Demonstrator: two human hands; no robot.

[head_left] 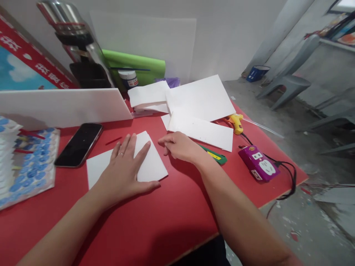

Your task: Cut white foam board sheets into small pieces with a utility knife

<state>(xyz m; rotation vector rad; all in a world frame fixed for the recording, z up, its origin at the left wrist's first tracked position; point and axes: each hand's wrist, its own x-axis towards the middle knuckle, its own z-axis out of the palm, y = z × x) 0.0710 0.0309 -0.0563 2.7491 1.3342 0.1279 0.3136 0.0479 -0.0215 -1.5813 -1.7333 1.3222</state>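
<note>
My left hand (123,162) lies flat with its fingers spread on white board (151,157) on the red table (177,214). The board shows on both sides of the hand; whether it is one piece or two is hidden under the palm. Just right of the board's edge, my right hand (177,146) hovers low over the table, fingers loosely bent and pointing left. I see nothing in it. A green utility knife (219,158) lies beside my right wrist, partly covered by it. A thin red strip (113,140) rests beyond my left fingers.
A black phone (79,145) and a blue-patterned white item (34,162) lie left. White boards (199,98) are stacked behind. A yellow glue gun (236,123) and purple power socket (259,162) sit right. A steel flask (80,48) stands behind a long upright board (63,107).
</note>
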